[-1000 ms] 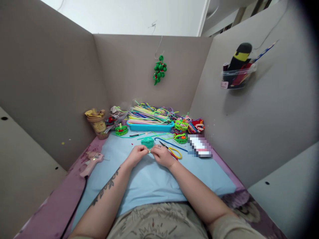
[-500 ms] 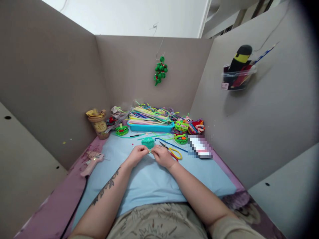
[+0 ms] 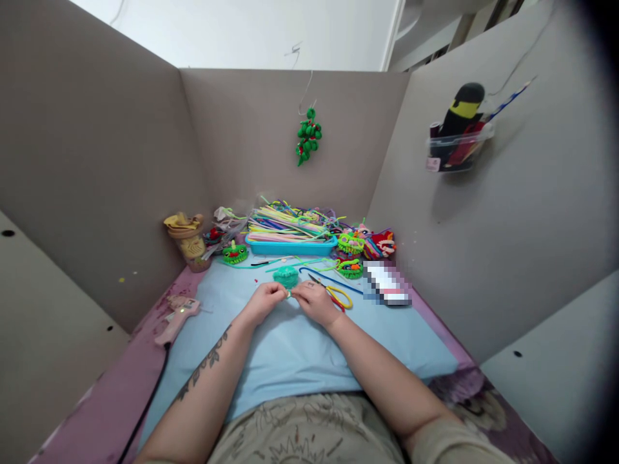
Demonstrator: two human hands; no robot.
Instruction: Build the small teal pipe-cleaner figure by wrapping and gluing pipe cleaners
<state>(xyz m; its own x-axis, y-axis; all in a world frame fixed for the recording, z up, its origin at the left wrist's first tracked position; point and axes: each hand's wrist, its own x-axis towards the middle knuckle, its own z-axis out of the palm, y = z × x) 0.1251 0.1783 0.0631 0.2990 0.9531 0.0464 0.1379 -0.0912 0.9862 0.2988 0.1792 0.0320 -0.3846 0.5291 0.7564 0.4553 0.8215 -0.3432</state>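
Observation:
My left hand (image 3: 267,299) and my right hand (image 3: 313,301) meet at the middle of the blue cloth, fingertips closed in a pinch. Between them is a small whitish-green piece (image 3: 289,294), mostly covered by the fingers, so its kind is unclear. Just beyond the fingertips sits a fuzzy teal piece (image 3: 285,277), rounded, that looks made of pipe cleaner. Close to my right hand lie scissors (image 3: 340,297) with yellow and red handles, and a blue pipe cleaner (image 3: 333,281) stretches past them.
A blue tray (image 3: 290,247) full of pipe cleaners stands at the back. Finished green figures (image 3: 235,253) lie around it. On the left are a pink glue gun (image 3: 177,320) with a cord and a brown cup (image 3: 191,243). A phone-like blurred object (image 3: 388,283) lies right. Grey panels (image 3: 290,142) enclose the table.
Both hands keep their pinch at nearly the same place. The whole view has shifted slightly; nothing on the table has visibly moved.

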